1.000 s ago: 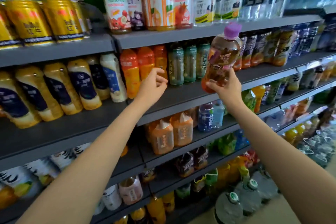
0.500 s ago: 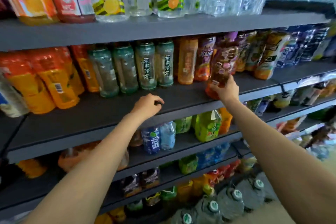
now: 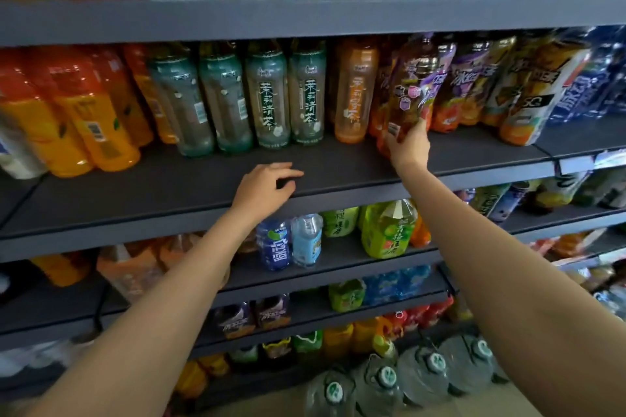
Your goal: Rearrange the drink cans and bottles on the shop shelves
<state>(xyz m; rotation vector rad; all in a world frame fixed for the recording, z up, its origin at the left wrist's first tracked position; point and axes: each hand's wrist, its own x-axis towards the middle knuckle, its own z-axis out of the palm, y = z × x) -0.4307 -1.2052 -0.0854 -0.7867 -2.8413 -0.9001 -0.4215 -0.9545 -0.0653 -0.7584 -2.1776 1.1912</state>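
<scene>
— While the right hand (image 3: pixel 408 147) grips the amber tea bottle (image 3: pixel 411 91) low on its body, which way does that bottle point?

— Its long axis runs nearly vertical, with the top tipped slightly toward the right of the frame and up under the shelf above; the cap end is in shadow. The base sits just over the dark shelf board (image 3: pixel 189 179), right of centre; whether it touches the board, I cannot tell.

— What stands around it?

— An orange bottle (image 3: pixel 355 91) is just to its left, and purple-labelled bottles (image 3: pixel 469 78) are close on its right. Further left, four green tea bottles (image 3: pixel 269 95) stand upright in a row.

— Can any writing be read?

— The two green bottles nearest centre carry vertical white Chinese characters, 茉莉清茶. The held bottle has a purple patch on its label and a barcode near the base; its text is too blurred to read. On the shelf below, a blue bottle (image 3: pixel 274 244) shows white characters I cannot make out.

— And the left hand (image 3: pixel 264 189)?

— It hovers at the front edge of the same board, lower centre of the frame, with fingers loosely curled and nothing between them.

— The right hand's grip?

— Fingers and thumb are wrapped round the lower part of the bottle.
</scene>
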